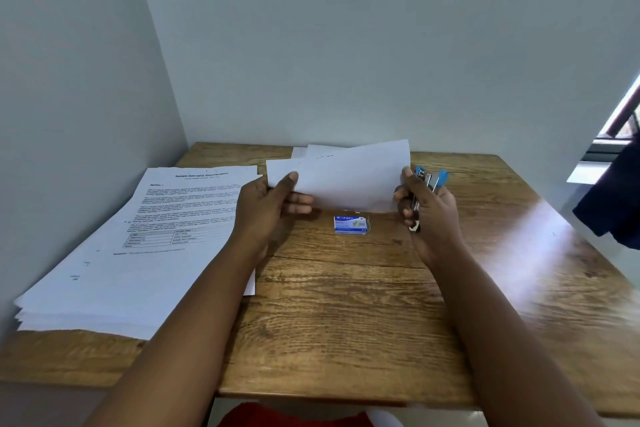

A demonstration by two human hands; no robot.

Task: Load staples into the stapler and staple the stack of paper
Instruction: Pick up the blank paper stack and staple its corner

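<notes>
Head-worn view, looking down — table (346, 322) close

probably an office corner, wooden desk (346, 305), printed documents (138, 236), staple box (350, 224)

Wooden table (346, 315); grey wall (346, 45); dark cloth (613, 201) at right.

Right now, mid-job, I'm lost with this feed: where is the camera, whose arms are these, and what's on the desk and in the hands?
There is one picture, from a camera worn on a person's head, looking down at their own bare arms. No machine is involved. The left hand holds a few white sheets lifted above the wooden table. The right hand grips a blue stapler at the sheets' right edge. A small blue staple box lies on the table under the sheets. A larger stack of printed pages rests at the left.
</notes>
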